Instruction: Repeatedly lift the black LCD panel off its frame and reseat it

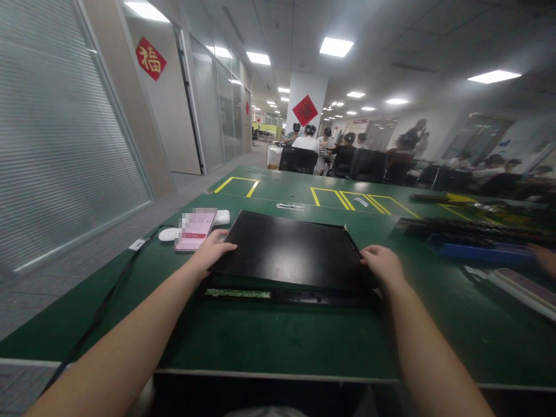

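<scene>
A black, glossy flat screen panel [286, 246] lies in front of me over a black frame. Its near edge sits apart from the frame's lower bar [313, 297], where a green circuit strip [237, 293] shows. My left hand [212, 253] grips the panel's left edge, thumb on top and fingers partly hidden beneath. At the right edge, my right hand [384, 264] pinches the panel's side between thumb and fingers. A thin strip of the frame shows by the panel's far right corner.
A phone [197, 231] with a pink screen, a white mouse [167, 234] and a white case [222, 217] lie left on the green table [278, 347]. A black cable [117, 289] runs along the left edge. Right are a blue tray [473, 250] and another person's hand [542, 256].
</scene>
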Motion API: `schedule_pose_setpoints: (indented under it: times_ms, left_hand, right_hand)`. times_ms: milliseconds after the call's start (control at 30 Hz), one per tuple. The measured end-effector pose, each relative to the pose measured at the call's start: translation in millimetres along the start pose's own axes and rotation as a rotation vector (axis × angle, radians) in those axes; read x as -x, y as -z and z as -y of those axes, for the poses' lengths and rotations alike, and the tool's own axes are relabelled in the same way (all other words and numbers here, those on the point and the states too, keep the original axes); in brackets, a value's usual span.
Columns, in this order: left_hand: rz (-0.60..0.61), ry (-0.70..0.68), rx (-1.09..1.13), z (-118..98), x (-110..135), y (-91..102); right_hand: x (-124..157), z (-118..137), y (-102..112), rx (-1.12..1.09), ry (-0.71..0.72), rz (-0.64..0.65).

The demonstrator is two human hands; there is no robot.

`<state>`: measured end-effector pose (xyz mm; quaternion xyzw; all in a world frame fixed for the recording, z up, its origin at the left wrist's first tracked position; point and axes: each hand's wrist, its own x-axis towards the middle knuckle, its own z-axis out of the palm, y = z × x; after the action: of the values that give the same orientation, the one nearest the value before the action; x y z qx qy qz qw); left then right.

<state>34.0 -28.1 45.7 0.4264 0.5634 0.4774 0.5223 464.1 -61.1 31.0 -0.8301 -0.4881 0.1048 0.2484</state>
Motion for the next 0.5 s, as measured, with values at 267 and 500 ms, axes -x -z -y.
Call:
schedule_pose_setpoints:
  times_ms: [267, 500]
  left_hand:
    - [0.000, 0.012, 0.039, 1.4, -0.6, 2.2]
    - [0.013, -0.008, 0.052, 6.2, -5.5, 4.7]
  right_hand:
    - [-3.1, -4.9, -2.9, -0.018, 0.018, 0.017]
    - [-4.9, -6.7, -5.2, -0.010, 0.031, 0.004]
